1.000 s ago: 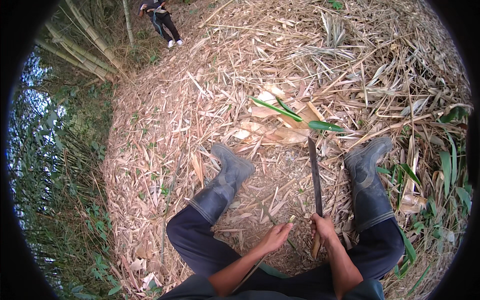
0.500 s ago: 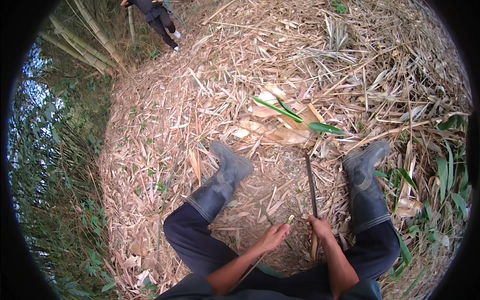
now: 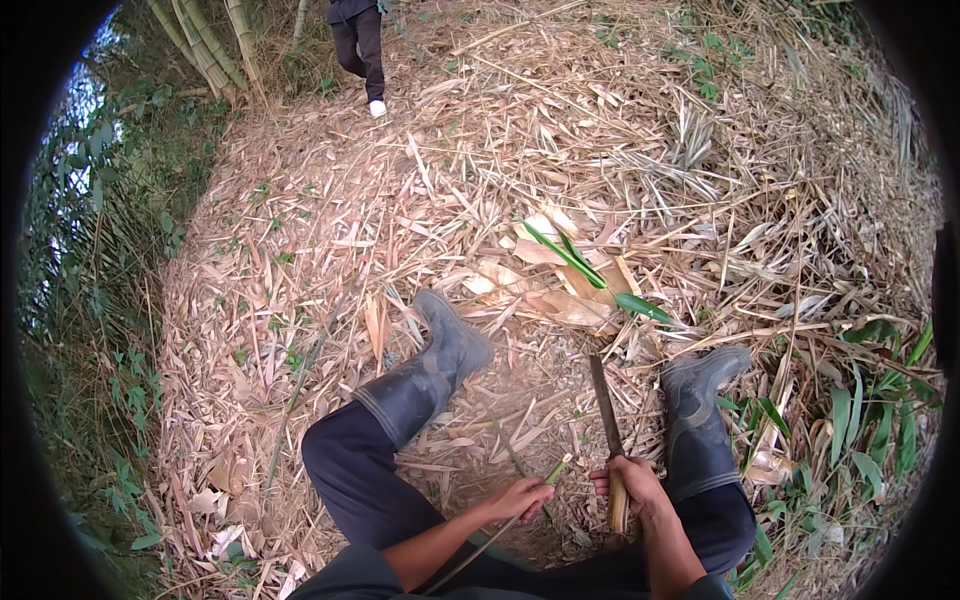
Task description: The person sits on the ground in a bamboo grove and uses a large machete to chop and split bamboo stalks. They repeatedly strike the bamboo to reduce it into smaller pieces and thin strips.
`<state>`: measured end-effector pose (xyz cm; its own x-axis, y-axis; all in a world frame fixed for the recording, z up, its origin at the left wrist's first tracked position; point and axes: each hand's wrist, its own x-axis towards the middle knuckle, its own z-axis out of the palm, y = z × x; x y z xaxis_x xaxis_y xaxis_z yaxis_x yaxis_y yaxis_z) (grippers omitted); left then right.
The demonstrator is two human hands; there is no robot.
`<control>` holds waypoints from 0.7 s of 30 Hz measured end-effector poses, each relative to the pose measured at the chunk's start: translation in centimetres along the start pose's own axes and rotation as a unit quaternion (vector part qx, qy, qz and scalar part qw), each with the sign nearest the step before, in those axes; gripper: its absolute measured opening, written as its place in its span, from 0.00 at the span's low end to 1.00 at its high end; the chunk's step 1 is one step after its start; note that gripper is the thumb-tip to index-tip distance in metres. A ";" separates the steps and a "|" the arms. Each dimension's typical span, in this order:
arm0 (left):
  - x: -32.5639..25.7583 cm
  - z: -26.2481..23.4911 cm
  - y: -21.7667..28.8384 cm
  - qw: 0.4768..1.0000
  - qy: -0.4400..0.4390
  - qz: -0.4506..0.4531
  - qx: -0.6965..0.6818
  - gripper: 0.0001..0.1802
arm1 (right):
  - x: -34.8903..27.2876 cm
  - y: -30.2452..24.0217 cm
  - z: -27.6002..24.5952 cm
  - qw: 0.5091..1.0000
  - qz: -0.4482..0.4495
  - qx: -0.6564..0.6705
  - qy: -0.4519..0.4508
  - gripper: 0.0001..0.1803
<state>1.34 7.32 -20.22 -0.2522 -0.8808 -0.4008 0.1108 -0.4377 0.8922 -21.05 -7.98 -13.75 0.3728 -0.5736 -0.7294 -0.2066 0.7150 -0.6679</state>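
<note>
My left hand [image 3: 522,497] is closed round a thin green stem [image 3: 558,470]. Its pale cut end sticks out past my fingers, and its long thin part runs back beneath my forearm. To the right, my right hand [image 3: 636,482] grips a machete [image 3: 606,410] near the base of its wooden handle. The dark blade points away from me between my boots, apart from the stem. A second thin green stalk [image 3: 510,447] lies on the ground just beyond my left hand; whether it joins the held stem I cannot tell.
My rubber boots, left [image 3: 430,365] and right [image 3: 700,420], stand to either side. Dry leaves [image 3: 330,230] cover the ground, with fresh green leaves [image 3: 640,306] ahead. Bamboo stalks [image 3: 205,45] rise at far left. Another person [image 3: 358,45] stands far ahead. Green plants [image 3: 870,425] grow at right.
My view has shifted. The machete has tilted, its tip now leaning left and nearer. Both hands keep their holds. The other person has changed position, their legs now further right in view.
</note>
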 end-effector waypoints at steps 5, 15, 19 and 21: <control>-0.3 0.1 0.9 1.000 -0.014 -0.009 0.024 0.20 | -4.2 -6.7 -0.3 0.970 -0.022 -0.241 -0.001 0.23; 1.0 -0.4 -2.1 0.999 0.002 0.038 0.036 0.27 | -12.4 -23.1 4.5 0.341 -0.179 -0.917 0.106 0.14; 0.4 0.0 -1.6 0.999 -0.013 0.027 0.041 0.28 | -14.6 -27.9 7.4 0.240 -0.269 -0.915 0.182 0.14; 0.4 0.1 -1.8 0.999 -0.020 0.024 0.033 0.29 | -15.3 -29.7 8.4 0.223 -0.281 -0.908 0.215 0.20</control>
<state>0.94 7.73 -21.94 -0.2862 -0.8918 -0.3504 0.0594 -0.3815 0.9224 -12.96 -17.12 18.51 0.7611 -0.6329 -0.1416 -0.4073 -0.6363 0.6551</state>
